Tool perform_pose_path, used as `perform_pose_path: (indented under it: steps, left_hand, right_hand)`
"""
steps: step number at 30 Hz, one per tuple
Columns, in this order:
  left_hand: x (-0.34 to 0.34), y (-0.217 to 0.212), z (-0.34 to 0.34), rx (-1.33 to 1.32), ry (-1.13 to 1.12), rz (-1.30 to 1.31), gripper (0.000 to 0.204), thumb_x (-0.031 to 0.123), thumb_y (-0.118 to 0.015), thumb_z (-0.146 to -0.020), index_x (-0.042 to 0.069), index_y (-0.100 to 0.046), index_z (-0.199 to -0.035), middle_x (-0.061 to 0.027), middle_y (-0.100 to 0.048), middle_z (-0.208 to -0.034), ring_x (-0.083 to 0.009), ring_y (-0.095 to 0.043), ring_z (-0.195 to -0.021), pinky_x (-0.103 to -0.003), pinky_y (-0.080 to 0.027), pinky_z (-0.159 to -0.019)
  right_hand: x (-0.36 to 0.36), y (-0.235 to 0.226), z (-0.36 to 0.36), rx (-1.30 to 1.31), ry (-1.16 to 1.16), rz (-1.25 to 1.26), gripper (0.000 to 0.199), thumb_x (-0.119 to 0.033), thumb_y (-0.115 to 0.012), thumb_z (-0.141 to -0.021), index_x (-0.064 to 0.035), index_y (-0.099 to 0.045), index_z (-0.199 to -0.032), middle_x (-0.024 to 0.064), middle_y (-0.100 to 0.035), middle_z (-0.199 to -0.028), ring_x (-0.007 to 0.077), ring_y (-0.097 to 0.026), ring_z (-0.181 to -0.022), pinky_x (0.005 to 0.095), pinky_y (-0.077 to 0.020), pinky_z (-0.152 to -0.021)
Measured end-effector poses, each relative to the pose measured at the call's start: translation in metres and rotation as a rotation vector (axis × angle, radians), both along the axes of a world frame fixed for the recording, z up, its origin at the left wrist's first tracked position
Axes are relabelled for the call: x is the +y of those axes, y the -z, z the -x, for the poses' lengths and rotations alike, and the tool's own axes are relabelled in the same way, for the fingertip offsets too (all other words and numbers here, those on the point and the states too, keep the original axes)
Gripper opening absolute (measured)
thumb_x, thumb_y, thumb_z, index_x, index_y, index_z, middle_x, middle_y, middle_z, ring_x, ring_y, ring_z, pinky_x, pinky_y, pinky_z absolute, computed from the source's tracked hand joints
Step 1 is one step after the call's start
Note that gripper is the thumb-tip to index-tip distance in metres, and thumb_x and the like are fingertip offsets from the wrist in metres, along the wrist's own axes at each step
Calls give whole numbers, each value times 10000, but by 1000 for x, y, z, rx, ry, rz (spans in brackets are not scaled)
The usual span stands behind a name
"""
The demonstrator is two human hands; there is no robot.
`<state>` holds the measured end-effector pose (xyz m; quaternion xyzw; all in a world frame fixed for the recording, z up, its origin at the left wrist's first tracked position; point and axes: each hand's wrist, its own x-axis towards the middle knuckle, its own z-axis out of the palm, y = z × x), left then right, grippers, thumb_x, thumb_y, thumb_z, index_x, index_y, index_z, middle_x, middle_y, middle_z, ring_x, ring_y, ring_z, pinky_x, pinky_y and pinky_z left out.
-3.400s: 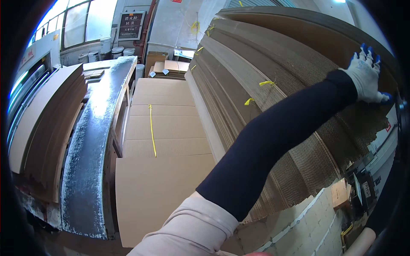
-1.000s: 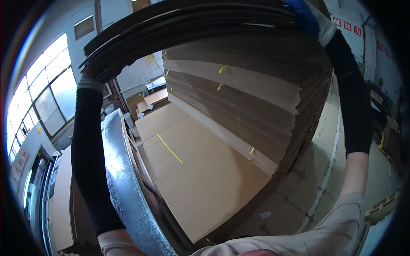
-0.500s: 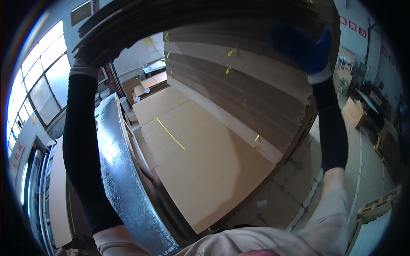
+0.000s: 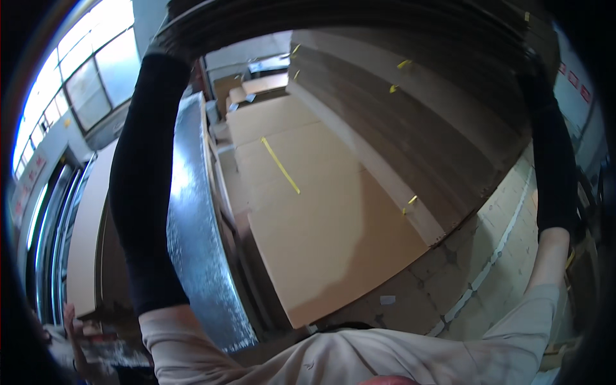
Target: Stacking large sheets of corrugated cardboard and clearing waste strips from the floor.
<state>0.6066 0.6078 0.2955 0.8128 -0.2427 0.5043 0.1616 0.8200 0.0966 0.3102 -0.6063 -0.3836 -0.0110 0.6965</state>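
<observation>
Both my arms, in black sleeves, reach up high. My left hand grips the left end of a dark bundle of cardboard sheets that spans the top of the view. At the bundle's right end is my right hand, deep in shadow, its fingers hard to make out. Below the bundle rises a tall layered cardboard pile, with bits of yellow strap sticking out of its side. A flat cardboard sheet lies at its foot, and a loose yellow strap rests on that sheet.
A long metal-topped bench runs along the left of the cardboard. Farther left are a big upright board and metal rollers. Another person's hand shows at the lower left. Tiled floor with a white line lies right.
My view has shifted, so the pile sits farther right and higher. My right hand's blue glove has gone into shadow at the bundle's end. A person has appeared at lower left.
</observation>
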Motion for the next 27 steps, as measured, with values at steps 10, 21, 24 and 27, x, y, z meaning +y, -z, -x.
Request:
perform_pose_path:
  steps: [10,21,24,27]
  left_hand:
    - [-25,32,91,111,-99,302,646,190,-619,-886,-6,-371,-1449,-146,-533,-1346,-220,-540,-1219,-343,-431,-1042]
    - [-116,172,226,302,104,1016,716,164,-631,-861,-6,-327,-1487,-145,-503,-1387,-219,-516,-1252,-341,-408,-1062]
    - [-176,244,290,407,150,1218,736,157,-635,-854,-6,-316,-1497,-144,-495,-1398,-219,-509,-1261,-341,-402,-1067]
    - [-258,339,341,581,122,1465,757,150,-638,-847,-6,-304,-1508,-144,-487,-1409,-218,-503,-1270,-340,-396,-1072]
  right_hand:
    - [10,91,-37,54,-136,36,761,-473,-485,-906,20,-349,-1470,206,-415,-1462,318,-401,-1362,426,-301,-1139]
    - [-24,205,62,184,-205,54,708,-353,-602,-887,1,-383,-1460,162,-472,-1433,266,-443,-1335,369,-332,-1119]
    - [-52,288,153,325,-248,87,699,-320,-633,-882,-4,-393,-1458,150,-488,-1425,251,-455,-1328,353,-340,-1114]
    - [-87,346,244,459,-356,50,742,-311,-667,-859,-12,-376,-1473,141,-467,-1447,247,-439,-1343,354,-335,-1119]
